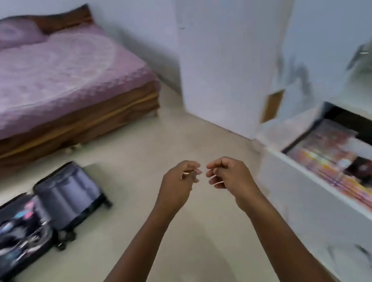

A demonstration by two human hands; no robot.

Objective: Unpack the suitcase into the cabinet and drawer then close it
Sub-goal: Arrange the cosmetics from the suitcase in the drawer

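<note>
Suitcase (pixel 39 218): one, open; drawer (pixel 318 222): one, open; left hand (pixel 179 181), right hand (pixel 230 175): fingers (pixel 217 179) slack, empty

Bed (pixel 57 126): low wooden frame, set against the pale wall (pixel 131 9) at upper left. Bedspread (pixel 39 85): pink, patterned, spread over the mattress. Pillow (pixel 12 34): matching pink, laid against the dark wooden headboard (pixel 65 20). Floor (pixel 172 251): pale, smooth. Finer detail is blurred.

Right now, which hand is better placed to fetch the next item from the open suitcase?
Probably left: both hands are empty, but the left hand is on the suitcase side, the right hand nearer the open drawer.
</note>
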